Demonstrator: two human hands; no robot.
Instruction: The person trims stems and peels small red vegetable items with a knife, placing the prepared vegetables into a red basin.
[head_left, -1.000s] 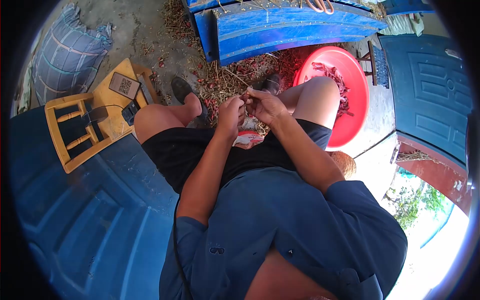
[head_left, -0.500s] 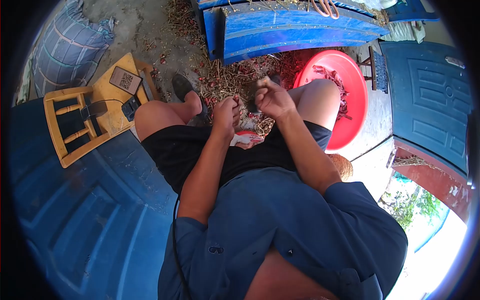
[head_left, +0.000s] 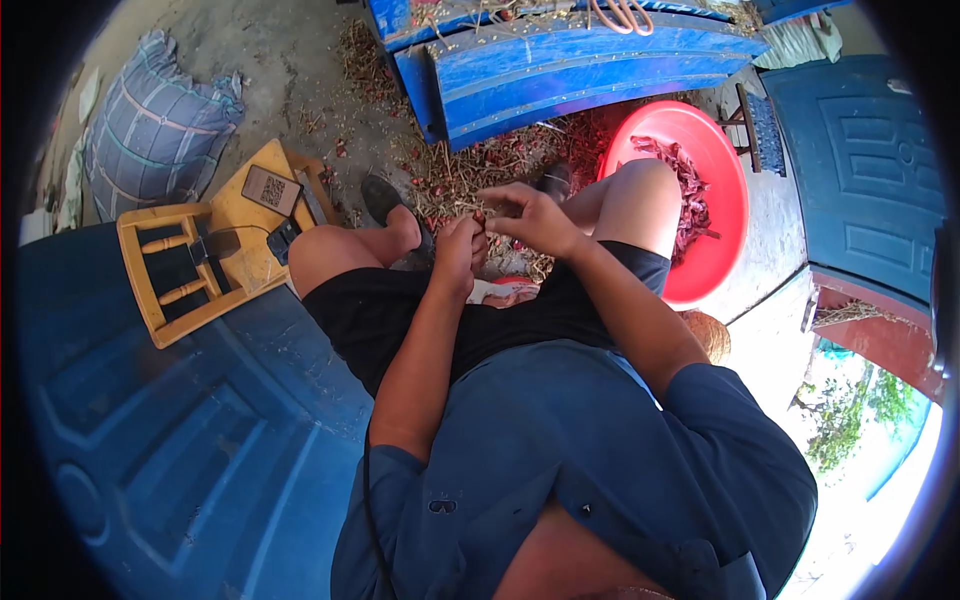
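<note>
Near the red basin (head_left: 705, 268), the left hand (head_left: 458, 252) and right hand (head_left: 537, 218) meet, fingertips pinched together on a small red pod (head_left: 480, 217). The pod probably handles light, dry and brittle; grip gently at the stem end.

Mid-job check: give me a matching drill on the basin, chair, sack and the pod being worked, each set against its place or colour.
Things:
1. basin
2. chair
3. sack
4. pod

Places and colours:
a. pinched between the left hand and the right hand
b. wooden, on the person's left, with a QR card on it
c. red, on the person's right
d. plaid, lying beyond the chair

Pairs: 1-c, 2-b, 3-d, 4-a.
</note>
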